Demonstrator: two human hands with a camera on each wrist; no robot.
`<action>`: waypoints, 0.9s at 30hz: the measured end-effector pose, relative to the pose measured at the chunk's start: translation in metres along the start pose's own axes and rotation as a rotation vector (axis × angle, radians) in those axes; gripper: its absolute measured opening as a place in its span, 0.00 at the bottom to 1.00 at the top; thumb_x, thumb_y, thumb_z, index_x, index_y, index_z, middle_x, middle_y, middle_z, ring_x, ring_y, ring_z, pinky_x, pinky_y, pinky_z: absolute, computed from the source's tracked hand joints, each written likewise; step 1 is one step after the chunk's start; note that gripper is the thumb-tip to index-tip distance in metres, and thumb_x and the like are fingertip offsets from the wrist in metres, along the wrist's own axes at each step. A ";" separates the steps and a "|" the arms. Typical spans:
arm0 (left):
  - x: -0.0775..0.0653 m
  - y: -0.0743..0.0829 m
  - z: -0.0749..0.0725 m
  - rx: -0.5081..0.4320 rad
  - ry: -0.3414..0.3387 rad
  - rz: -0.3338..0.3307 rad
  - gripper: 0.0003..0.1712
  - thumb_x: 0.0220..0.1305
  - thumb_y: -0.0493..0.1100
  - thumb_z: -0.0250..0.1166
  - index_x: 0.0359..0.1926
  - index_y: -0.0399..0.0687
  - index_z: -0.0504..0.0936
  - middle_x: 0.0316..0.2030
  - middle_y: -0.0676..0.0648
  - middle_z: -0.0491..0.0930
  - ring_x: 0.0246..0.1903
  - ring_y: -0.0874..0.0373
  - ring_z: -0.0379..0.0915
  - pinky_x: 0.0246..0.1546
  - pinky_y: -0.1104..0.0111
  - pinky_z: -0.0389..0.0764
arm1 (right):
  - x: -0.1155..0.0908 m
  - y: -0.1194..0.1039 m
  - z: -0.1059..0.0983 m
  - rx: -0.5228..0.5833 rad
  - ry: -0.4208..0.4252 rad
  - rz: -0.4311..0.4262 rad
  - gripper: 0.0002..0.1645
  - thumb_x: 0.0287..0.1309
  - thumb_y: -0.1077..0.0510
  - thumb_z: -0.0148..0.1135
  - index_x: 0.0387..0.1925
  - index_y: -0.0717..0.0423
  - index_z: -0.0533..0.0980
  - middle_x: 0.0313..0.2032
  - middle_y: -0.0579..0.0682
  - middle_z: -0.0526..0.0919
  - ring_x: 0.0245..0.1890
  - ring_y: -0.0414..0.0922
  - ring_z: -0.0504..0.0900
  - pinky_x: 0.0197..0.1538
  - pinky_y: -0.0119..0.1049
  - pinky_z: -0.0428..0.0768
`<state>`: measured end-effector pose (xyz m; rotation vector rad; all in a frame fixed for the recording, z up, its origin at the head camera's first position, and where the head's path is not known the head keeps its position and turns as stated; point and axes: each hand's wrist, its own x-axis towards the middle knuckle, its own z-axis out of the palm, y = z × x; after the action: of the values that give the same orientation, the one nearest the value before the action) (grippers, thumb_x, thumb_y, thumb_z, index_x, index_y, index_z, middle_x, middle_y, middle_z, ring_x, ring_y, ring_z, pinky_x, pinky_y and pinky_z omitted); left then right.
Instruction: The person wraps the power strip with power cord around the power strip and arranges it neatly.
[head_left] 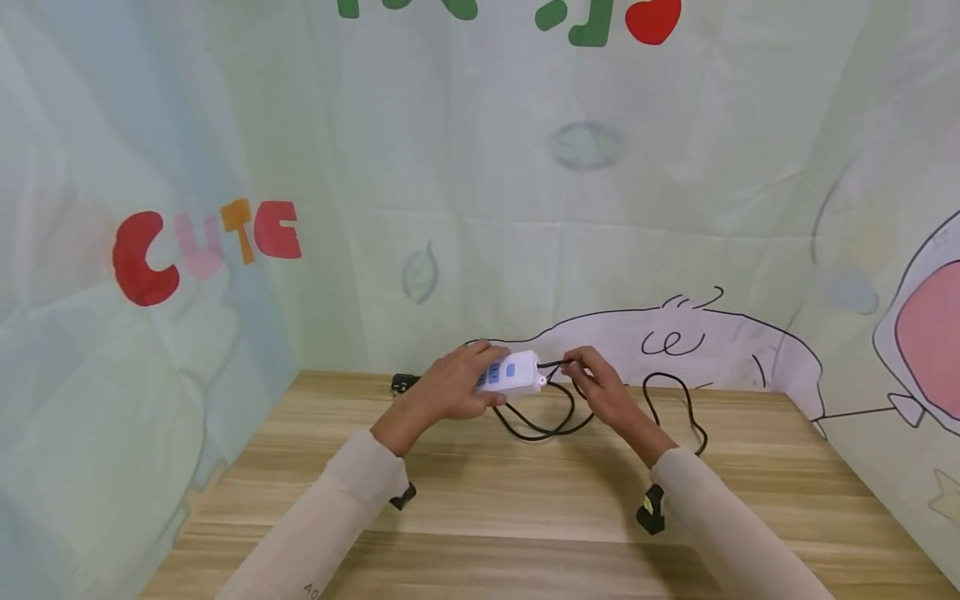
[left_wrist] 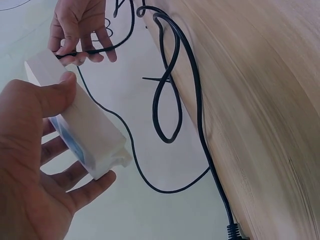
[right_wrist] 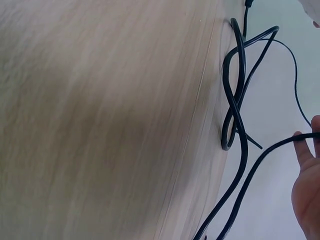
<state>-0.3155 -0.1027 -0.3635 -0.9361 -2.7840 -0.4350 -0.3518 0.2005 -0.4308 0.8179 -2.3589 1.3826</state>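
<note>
A white power strip [head_left: 517, 374] with blue sockets is held above the table by my left hand [head_left: 459, 382], thumb on one side and fingers on the other. In the left wrist view the strip [left_wrist: 82, 115] appears tilted, its sockets facing away. Close to the strip's cord end, my right hand [head_left: 602, 390] pinches the black cord [left_wrist: 102, 50] between thumb and fingers. Loops of that cord [head_left: 536, 437] lie on the table below. The black plug [head_left: 403, 383] rests at the back left of the table.
The wooden table [head_left: 510, 508] meets a printed cloth backdrop [head_left: 480, 183] at its back edge. More cloth with coloured letters hangs at the left. Another bend of cord [head_left: 688, 408] lies to the right of my right hand.
</note>
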 end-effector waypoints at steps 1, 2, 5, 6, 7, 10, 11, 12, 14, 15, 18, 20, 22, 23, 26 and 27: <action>0.000 0.000 0.000 -0.001 0.003 0.004 0.41 0.72 0.52 0.75 0.81 0.49 0.74 0.71 0.40 0.80 0.60 0.44 0.80 0.61 0.45 0.86 | 0.000 0.000 0.000 0.009 0.002 -0.003 0.13 0.87 0.66 0.51 0.60 0.68 0.78 0.57 0.65 0.81 0.57 0.49 0.85 0.62 0.29 0.86; 0.000 0.000 0.000 -0.002 0.004 0.006 0.41 0.72 0.52 0.75 0.81 0.48 0.74 0.71 0.40 0.80 0.60 0.44 0.80 0.62 0.45 0.86 | 0.000 0.000 0.000 0.017 0.002 -0.007 0.12 0.87 0.67 0.51 0.60 0.68 0.78 0.56 0.65 0.81 0.56 0.48 0.85 0.60 0.28 0.85; 0.000 -0.001 0.000 -0.008 0.007 0.009 0.42 0.71 0.51 0.75 0.81 0.48 0.74 0.71 0.40 0.80 0.60 0.44 0.80 0.64 0.46 0.85 | 0.000 0.000 -0.002 0.021 0.008 -0.017 0.12 0.86 0.68 0.52 0.59 0.68 0.78 0.55 0.67 0.79 0.51 0.43 0.84 0.57 0.28 0.86; 0.000 -0.001 0.000 -0.009 0.007 0.009 0.42 0.71 0.51 0.75 0.81 0.48 0.74 0.70 0.40 0.80 0.60 0.45 0.79 0.65 0.46 0.85 | 0.000 0.001 -0.002 0.016 0.009 -0.025 0.12 0.86 0.68 0.52 0.59 0.67 0.78 0.54 0.68 0.79 0.49 0.42 0.83 0.56 0.29 0.86; 0.000 -0.002 0.000 -0.011 0.006 0.009 0.42 0.71 0.50 0.75 0.81 0.48 0.74 0.69 0.40 0.80 0.60 0.45 0.79 0.64 0.47 0.85 | 0.000 0.001 -0.002 0.008 0.012 -0.039 0.12 0.86 0.68 0.52 0.59 0.67 0.79 0.53 0.68 0.79 0.47 0.42 0.82 0.54 0.30 0.87; -0.001 -0.002 0.000 -0.014 0.003 0.002 0.42 0.71 0.50 0.76 0.82 0.49 0.74 0.68 0.40 0.80 0.58 0.46 0.79 0.62 0.48 0.85 | 0.001 0.005 -0.005 -0.013 0.024 -0.104 0.12 0.86 0.66 0.53 0.57 0.65 0.81 0.51 0.67 0.80 0.43 0.43 0.79 0.48 0.33 0.86; -0.001 -0.002 0.001 -0.014 0.003 -0.001 0.42 0.71 0.49 0.76 0.82 0.49 0.74 0.67 0.40 0.80 0.58 0.46 0.78 0.61 0.48 0.85 | 0.002 0.007 -0.005 -0.014 0.030 -0.137 0.12 0.87 0.64 0.53 0.57 0.64 0.81 0.50 0.66 0.81 0.43 0.43 0.78 0.46 0.33 0.85; -0.002 -0.002 0.001 -0.015 0.003 -0.003 0.42 0.71 0.49 0.76 0.82 0.49 0.74 0.67 0.40 0.80 0.58 0.46 0.78 0.61 0.48 0.85 | 0.003 0.009 -0.006 -0.011 0.035 -0.169 0.13 0.87 0.62 0.53 0.56 0.63 0.82 0.49 0.63 0.81 0.43 0.44 0.78 0.45 0.33 0.84; -0.002 -0.002 0.002 -0.017 0.005 -0.008 0.41 0.71 0.49 0.76 0.82 0.50 0.74 0.66 0.41 0.79 0.58 0.46 0.78 0.60 0.48 0.86 | 0.007 0.031 -0.005 0.006 0.037 -0.238 0.15 0.88 0.56 0.54 0.57 0.59 0.84 0.49 0.58 0.83 0.45 0.44 0.78 0.46 0.34 0.82; -0.003 -0.002 0.002 -0.016 0.006 -0.009 0.41 0.71 0.48 0.76 0.82 0.50 0.74 0.66 0.41 0.79 0.58 0.46 0.77 0.60 0.48 0.86 | 0.009 0.039 -0.005 0.022 0.043 -0.267 0.16 0.88 0.53 0.54 0.57 0.55 0.85 0.49 0.55 0.83 0.46 0.43 0.77 0.46 0.33 0.81; -0.004 -0.003 0.003 -0.012 0.010 -0.013 0.41 0.71 0.48 0.77 0.81 0.50 0.75 0.66 0.41 0.79 0.58 0.46 0.77 0.59 0.48 0.86 | 0.009 0.039 -0.007 0.020 0.049 -0.284 0.17 0.88 0.49 0.54 0.56 0.52 0.86 0.48 0.52 0.84 0.47 0.42 0.77 0.47 0.34 0.78; -0.004 -0.004 0.004 -0.006 0.013 -0.019 0.41 0.71 0.49 0.77 0.81 0.51 0.75 0.66 0.41 0.78 0.58 0.46 0.76 0.58 0.48 0.86 | 0.008 0.035 -0.007 -0.003 0.043 -0.255 0.16 0.88 0.53 0.55 0.57 0.54 0.86 0.50 0.54 0.85 0.49 0.42 0.79 0.50 0.35 0.80; -0.005 -0.004 0.005 -0.005 0.018 -0.026 0.41 0.72 0.49 0.77 0.81 0.52 0.75 0.66 0.41 0.78 0.58 0.46 0.76 0.56 0.48 0.86 | 0.002 0.005 -0.009 -0.056 0.038 -0.171 0.15 0.88 0.57 0.54 0.57 0.58 0.85 0.50 0.58 0.86 0.49 0.44 0.80 0.50 0.36 0.80; -0.005 -0.004 0.005 -0.003 0.021 -0.028 0.41 0.72 0.49 0.77 0.81 0.52 0.75 0.66 0.42 0.78 0.58 0.46 0.75 0.55 0.49 0.86 | 0.002 0.001 -0.009 -0.073 0.029 -0.137 0.15 0.88 0.59 0.54 0.58 0.59 0.84 0.51 0.59 0.86 0.49 0.44 0.80 0.51 0.36 0.80; -0.005 -0.004 0.006 -0.007 0.035 -0.023 0.41 0.72 0.50 0.77 0.81 0.53 0.74 0.66 0.42 0.77 0.58 0.46 0.75 0.54 0.49 0.87 | 0.001 -0.006 -0.008 -0.112 -0.004 -0.020 0.16 0.89 0.60 0.51 0.62 0.58 0.83 0.49 0.59 0.85 0.46 0.46 0.79 0.49 0.37 0.79; -0.005 -0.004 0.006 -0.011 0.040 -0.020 0.41 0.73 0.50 0.77 0.82 0.52 0.74 0.66 0.41 0.77 0.58 0.46 0.76 0.53 0.49 0.87 | 0.001 -0.006 -0.007 -0.119 -0.015 0.017 0.17 0.90 0.59 0.50 0.64 0.57 0.82 0.48 0.58 0.84 0.44 0.46 0.78 0.48 0.38 0.77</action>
<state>-0.3144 -0.1060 -0.3713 -0.8923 -2.7601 -0.4670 -0.3493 0.2038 -0.4222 0.7792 -2.4381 1.2333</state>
